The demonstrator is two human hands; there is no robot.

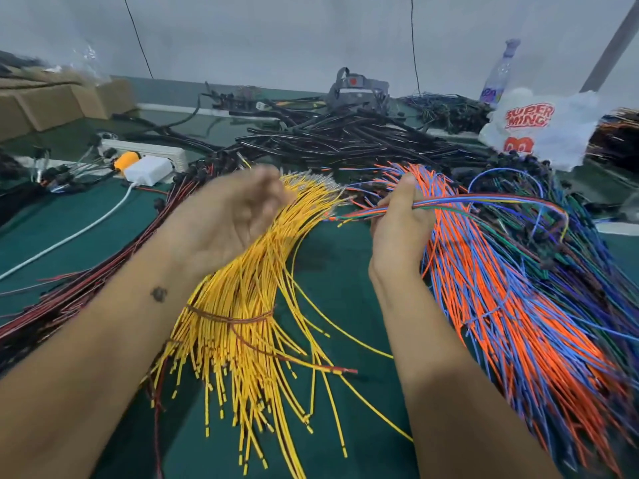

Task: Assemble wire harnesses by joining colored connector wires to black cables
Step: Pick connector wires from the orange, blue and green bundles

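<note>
Few mixed wires point(449, 202) | right hand point(397, 229) pinches | lying left-right

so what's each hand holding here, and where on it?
Right hand grips a small bunch of mixed-colour wires near their left ends. Left hand is blurred over the yellow wire bundle; whether it holds anything cannot be told.

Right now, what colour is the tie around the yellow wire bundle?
Dark red-brown: the tie loops around the yellow wire bundle, seen clearly in the head view.
</note>
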